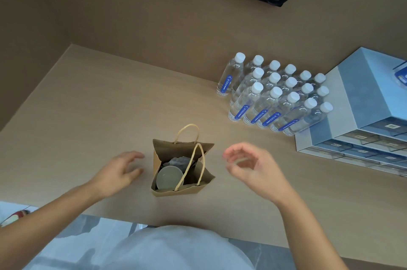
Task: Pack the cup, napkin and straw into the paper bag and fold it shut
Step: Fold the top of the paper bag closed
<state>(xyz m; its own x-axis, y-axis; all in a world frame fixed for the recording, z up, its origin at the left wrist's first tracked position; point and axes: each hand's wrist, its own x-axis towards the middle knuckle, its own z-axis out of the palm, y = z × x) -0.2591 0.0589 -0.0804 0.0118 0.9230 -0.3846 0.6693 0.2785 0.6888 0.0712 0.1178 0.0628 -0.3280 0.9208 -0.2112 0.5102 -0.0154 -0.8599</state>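
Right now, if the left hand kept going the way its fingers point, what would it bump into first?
Most likely the bag. The left hand sits open just beside the bag's left wall, fingers aimed at it, with only bare table between. Height is hard to judge, so it might skim the rim.

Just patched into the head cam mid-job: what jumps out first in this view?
The open paper bag stands near the table's front edge, with a lidded cup and a crumpled napkin inside; no straw is visible. The left hand and right hand sit open on either side of it, not touching. To the far right stands a block of capped water bottles beside stacked blue drawer boxes.
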